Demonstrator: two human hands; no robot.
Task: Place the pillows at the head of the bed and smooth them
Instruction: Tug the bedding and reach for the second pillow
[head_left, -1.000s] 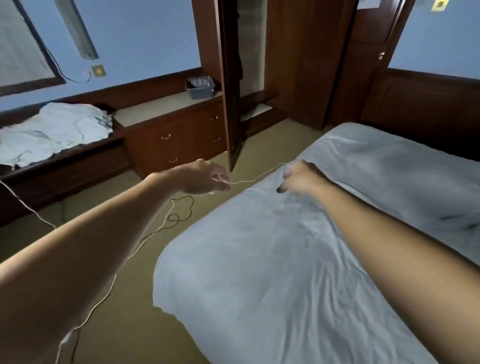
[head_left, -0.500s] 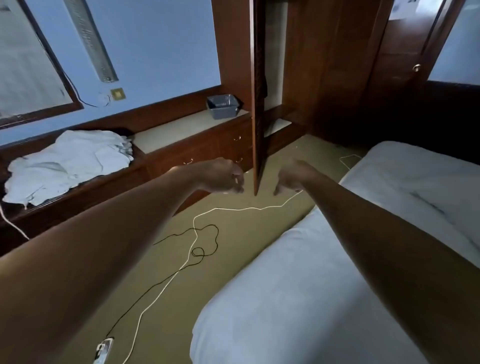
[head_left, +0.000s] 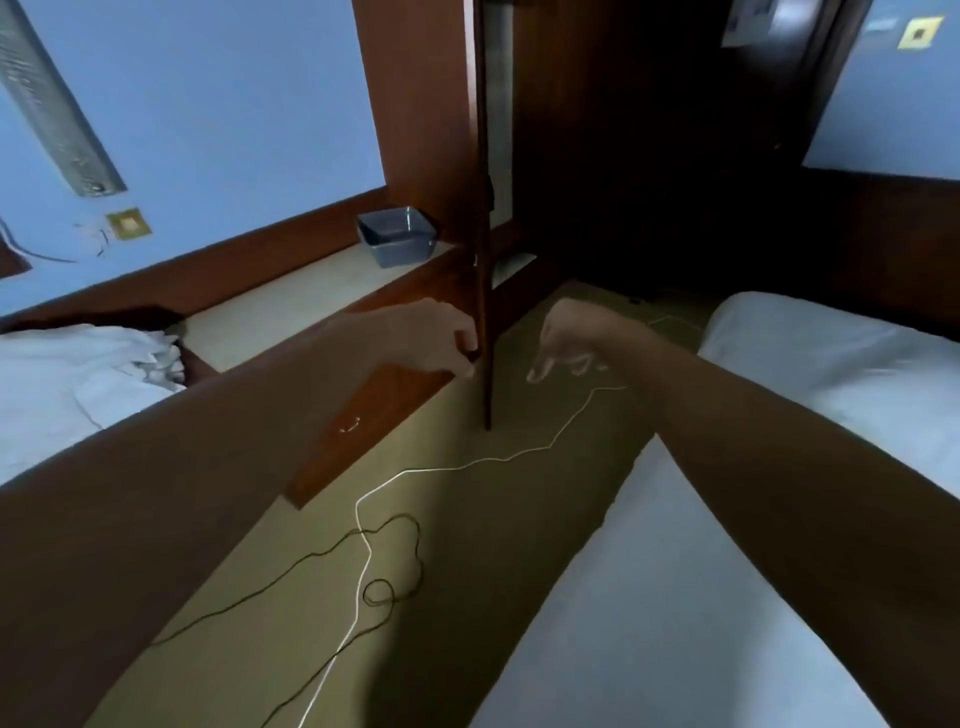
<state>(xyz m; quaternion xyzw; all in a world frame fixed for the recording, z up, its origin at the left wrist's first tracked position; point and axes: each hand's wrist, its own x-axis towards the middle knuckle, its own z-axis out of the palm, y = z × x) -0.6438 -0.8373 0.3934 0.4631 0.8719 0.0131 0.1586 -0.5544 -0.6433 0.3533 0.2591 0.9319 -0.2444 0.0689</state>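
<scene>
The bed (head_left: 691, 613), covered by a pale sheet, fills the lower right; no pillow shows on the part of it in view. My left hand (head_left: 431, 338) reaches out with curled fingers right beside the edge of an open wooden door (head_left: 481, 249). Stretched over the floor by the bed's side, my right hand (head_left: 569, 338) has its fingers apart and hanging down, holding nothing. A thin white cable (head_left: 467, 464) lies on the floor below it and runs behind my right forearm.
A heap of crumpled white linen (head_left: 67, 384) lies on the low wooden unit at left. A grey bin (head_left: 397, 236) stands on the countertop beside the door. A black cable (head_left: 395, 569) loops across the olive floor between the drawers (head_left: 363, 410) and the bed.
One second ago both hands pinched the white cable over the bed; it now lies on the floor. My view has swung left and the hands have moved off the bed toward the door.
</scene>
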